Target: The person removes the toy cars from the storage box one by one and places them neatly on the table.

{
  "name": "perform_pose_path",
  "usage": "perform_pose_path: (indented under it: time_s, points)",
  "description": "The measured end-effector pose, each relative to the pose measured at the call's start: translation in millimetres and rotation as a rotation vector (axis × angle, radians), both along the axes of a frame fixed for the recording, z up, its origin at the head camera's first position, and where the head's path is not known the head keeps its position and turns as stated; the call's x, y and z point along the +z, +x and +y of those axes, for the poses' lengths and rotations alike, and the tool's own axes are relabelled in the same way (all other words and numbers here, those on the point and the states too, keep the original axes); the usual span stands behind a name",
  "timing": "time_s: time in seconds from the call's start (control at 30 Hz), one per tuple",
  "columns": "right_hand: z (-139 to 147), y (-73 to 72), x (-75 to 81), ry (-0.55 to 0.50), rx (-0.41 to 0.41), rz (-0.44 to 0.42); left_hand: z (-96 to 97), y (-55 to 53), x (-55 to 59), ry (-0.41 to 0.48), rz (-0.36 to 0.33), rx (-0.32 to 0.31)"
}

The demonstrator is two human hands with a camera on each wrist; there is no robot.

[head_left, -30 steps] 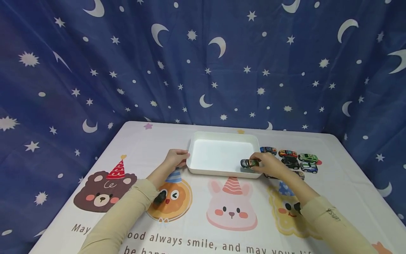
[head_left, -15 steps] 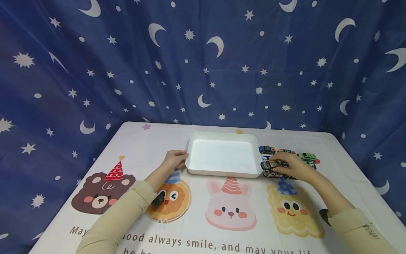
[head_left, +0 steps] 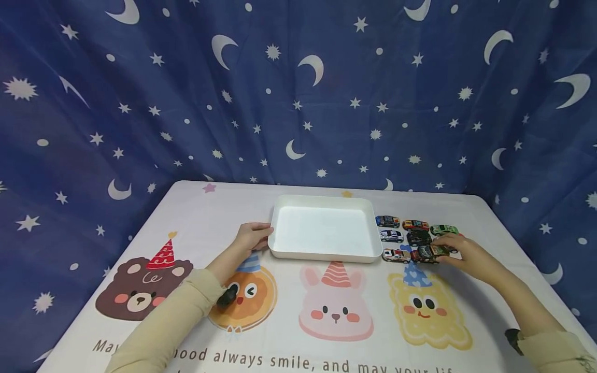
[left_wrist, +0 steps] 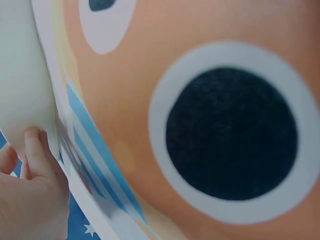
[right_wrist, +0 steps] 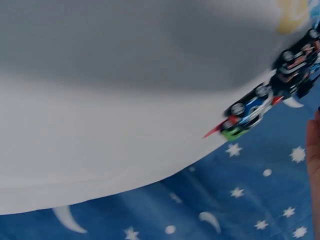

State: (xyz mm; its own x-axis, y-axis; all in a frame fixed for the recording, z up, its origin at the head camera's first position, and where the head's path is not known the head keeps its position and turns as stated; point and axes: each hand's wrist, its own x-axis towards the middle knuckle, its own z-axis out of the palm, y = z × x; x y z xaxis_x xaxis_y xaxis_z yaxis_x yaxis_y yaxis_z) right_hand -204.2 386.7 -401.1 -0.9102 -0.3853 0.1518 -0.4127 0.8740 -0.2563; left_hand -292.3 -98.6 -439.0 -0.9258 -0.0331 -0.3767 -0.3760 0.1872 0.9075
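My left hand (head_left: 250, 237) grips the left wall of a shallow white tray (head_left: 326, 256). Its fingers lie against the tray wall in the left wrist view too. My right hand (head_left: 466, 257) pinches a dark toy car (head_left: 431, 252) with green and orange markings, above the front row of a block of toy cars. In that block are a dark blue car (head_left: 387, 221), a red-orange car (head_left: 416, 225), a green car (head_left: 444, 229), a white car (head_left: 392, 236), a black car (head_left: 419, 238) and a white-and-red car (head_left: 396, 255). My fingers partly hide others.
The cars stand just right of the tray on a white tablecloth (head_left: 284, 321) printed with cartoon animals and lettering. Behind the table hangs a blue curtain (head_left: 261, 129) with moons and stars. The right wrist view catches a few cars (right_wrist: 247, 107) near the table edge.
My right hand has carried the dark toy car out of the tray, rightward over the toy cars to the front row. My left hand stays on the tray.
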Motion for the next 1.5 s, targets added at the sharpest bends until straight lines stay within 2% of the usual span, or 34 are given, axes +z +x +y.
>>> perform_pose_path:
  time_s: [0.13,0.37,0.57,0.97,1.23,1.5]
  points:
    - [15,4.2,-4.6,0.042,-0.034,0.021,-1.1,1.9,-1.1,0.003,-0.003,-0.003]
    - [36,5.9,-18.1,0.084,-0.041,0.106,-0.9,1.6,-2.6,0.012,-0.006,0.005]
    - [47,3.2,-24.7,0.114,-0.063,0.078,0.1,0.1,-2.3,0.04,-0.02,0.019]
    - [54,-5.4,-33.4,0.165,-0.078,-0.015,1.2,0.5,3.0,0.036,-0.043,0.033]
    - [52,-7.0,-34.2,0.167,-0.078,-0.016,-0.1,1.0,5.4,0.026,-0.043,0.029]
    - [50,-5.1,-28.4,0.169,-0.093,-0.016,-3.5,4.6,4.3,0.027,-0.01,0.004]
